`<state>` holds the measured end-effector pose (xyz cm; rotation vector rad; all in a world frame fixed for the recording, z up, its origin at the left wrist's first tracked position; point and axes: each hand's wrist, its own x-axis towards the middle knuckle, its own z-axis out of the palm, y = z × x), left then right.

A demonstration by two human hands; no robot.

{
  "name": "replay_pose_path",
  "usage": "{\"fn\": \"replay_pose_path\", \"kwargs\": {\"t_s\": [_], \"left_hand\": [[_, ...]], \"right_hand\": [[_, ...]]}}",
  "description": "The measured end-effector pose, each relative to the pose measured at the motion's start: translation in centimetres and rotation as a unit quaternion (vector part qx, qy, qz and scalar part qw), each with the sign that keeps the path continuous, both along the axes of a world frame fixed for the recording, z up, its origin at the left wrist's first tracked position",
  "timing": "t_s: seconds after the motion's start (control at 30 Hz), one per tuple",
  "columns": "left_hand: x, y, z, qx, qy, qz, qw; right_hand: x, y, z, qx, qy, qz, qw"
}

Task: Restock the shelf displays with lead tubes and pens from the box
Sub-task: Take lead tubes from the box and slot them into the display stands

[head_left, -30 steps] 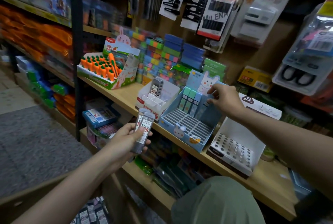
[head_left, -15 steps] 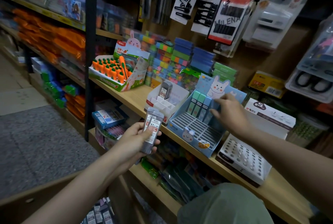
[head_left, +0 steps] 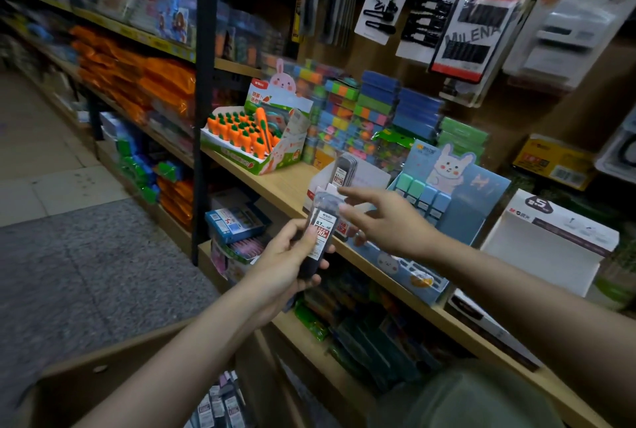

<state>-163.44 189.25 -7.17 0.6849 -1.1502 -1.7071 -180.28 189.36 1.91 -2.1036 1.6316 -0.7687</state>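
Two bare hands worked in front of a wooden shelf point(head_left: 285, 183). Low at the left edge, below both wrists, a cardboard box point(head_left: 113, 369) stood open, with more labelled tubes point(head_left: 220, 407) lying inside it.

The left hand point(head_left: 285, 262) held a bundle of lead tubes point(head_left: 318, 235) upright, its fingers point(head_left: 303, 238) curled round the lower half and the thumb pressed on the printed label marked 0.7. The clear caps of the tubes rose above the fingertips.

Up and to the left of those fingers, farther back on the shelf, sat a green-and-white display of carrot-shaped pens point(head_left: 241, 130), with stacks of coloured blocks point(head_left: 364, 117) behind it.

Just beyond the held bundle stood a white display box point(head_left: 368, 179) with one dark lead tube point(head_left: 342, 171) upright at its back.

The right hand point(head_left: 389, 221) reached in from the right, its fingers loosely spread and gripping nothing. The tips of the index and middle fingers were at the top of the bundle, beside the caps; whether they touched it could not be told through the blur.

Right of those fingers and partly hidden by the wrist was a blue rabbit-printed display point(head_left: 475, 200), holding a short row of green and blue erasers point(head_left: 423, 193) along its back. Farther right stood a white carton point(head_left: 550, 241), open at the front. Carded hair clips point(head_left: 382, 4) hung above.
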Motion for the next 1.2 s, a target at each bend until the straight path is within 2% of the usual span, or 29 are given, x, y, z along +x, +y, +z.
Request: {"fn": "replay_pose_path", "kwargs": {"t_s": [0.07,0.13,0.4,0.53,0.63,0.7,0.77,0.87,1.0,1.2], "left_hand": [[0.3,-0.1,0.0,-0.017,-0.012,0.006,1.000],[0.7,-0.3,0.0,-0.026,-0.019,0.013,0.999],[1.3,-0.9,-1.8,-0.038,-0.067,-0.010,0.997],[0.9,-1.6,-1.7,-0.068,-0.085,-0.008,0.994],[-0.5,-3.1,-0.7,-0.078,-0.094,0.082,0.989],[-1.5,-4.7,0.1,-0.084,-0.157,0.198,0.964],[-2.5,-6.2,0.7,-0.089,-0.217,0.263,0.936],[-4.4,-8.3,0.8,-0.090,-0.270,0.267,0.921],[-6.5,-10.0,0.1,-0.104,-0.284,0.268,0.915],[-7.4,-10.5,-1.1,-0.079,-0.226,0.251,0.938]], "right_hand": [[1.6,0.0,0.0,-0.002,-0.050,0.023,0.998],[2.1,-0.3,0.2,0.003,-0.061,0.036,0.997],[1.3,-1.5,0.5,0.099,-0.021,0.059,0.993],[0.3,-2.3,1.7,0.111,0.028,0.069,0.991],[-1.6,-4.1,4.6,0.061,0.021,0.015,0.998],[-3.5,-5.8,6.8,0.001,0.019,-0.060,0.998],[-5.1,-7.6,8.0,-0.061,0.077,-0.125,0.987],[-6.4,-9.9,7.1,-0.098,0.168,-0.181,0.964],[-6.8,-11.7,4.8,-0.108,0.144,-0.212,0.961],[-6.5,-12.6,3.0,-0.126,0.149,-0.197,0.961]]}}
